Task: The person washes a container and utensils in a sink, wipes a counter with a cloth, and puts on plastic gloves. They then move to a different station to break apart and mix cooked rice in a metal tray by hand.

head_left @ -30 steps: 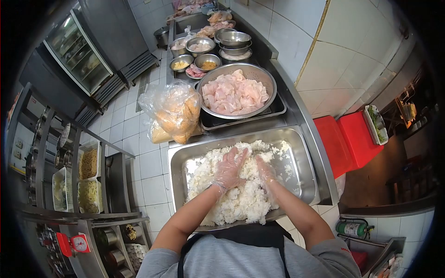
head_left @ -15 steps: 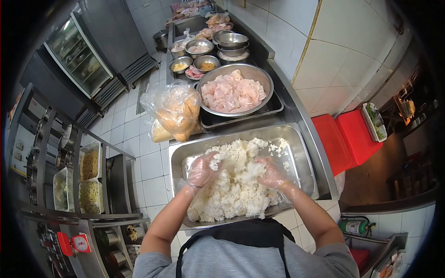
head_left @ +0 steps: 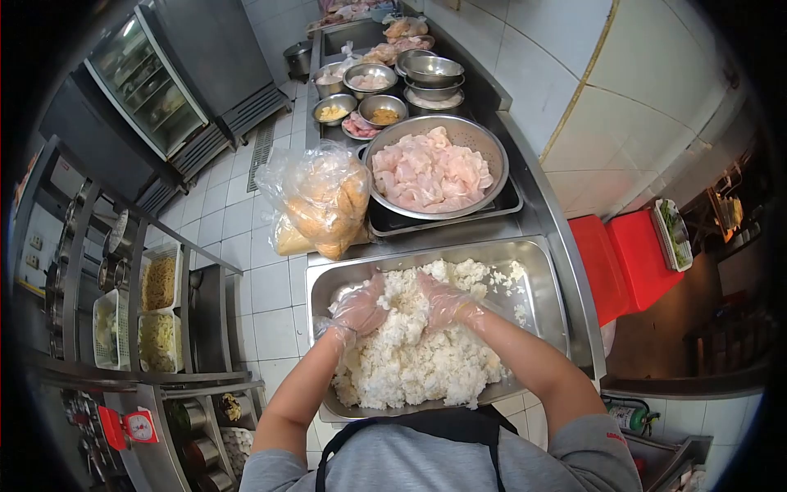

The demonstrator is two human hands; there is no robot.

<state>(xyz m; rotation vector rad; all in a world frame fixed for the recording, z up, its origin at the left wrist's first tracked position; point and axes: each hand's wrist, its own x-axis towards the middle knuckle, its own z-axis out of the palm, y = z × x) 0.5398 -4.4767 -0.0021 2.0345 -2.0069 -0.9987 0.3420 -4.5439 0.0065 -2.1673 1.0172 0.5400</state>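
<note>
A large steel tray [head_left: 545, 287] holds a heap of white rice [head_left: 418, 369]. Both of my hands wear clear plastic gloves and are in the rice. My left hand [head_left: 358, 307] is at the left side of the heap, its fingers pressed round a clump near the tray's back. My right hand [head_left: 445, 302] reaches into the middle of the heap, with its fingers stretched forward and their tips partly sunk in the rice. Loose grains lie on the tray floor at the right.
Behind the tray stand a colander of raw meat [head_left: 430, 168] and a plastic bag of orange-brown food [head_left: 328, 205]. Steel bowls [head_left: 434, 72] are farther back. Red stools [head_left: 643, 254] are at the right, a shelf rack [head_left: 139, 221] at the left.
My right hand has moved left toward my left hand and down into the rice. The rice clumps lifted earlier are no longer held up. The view has shifted slightly.
</note>
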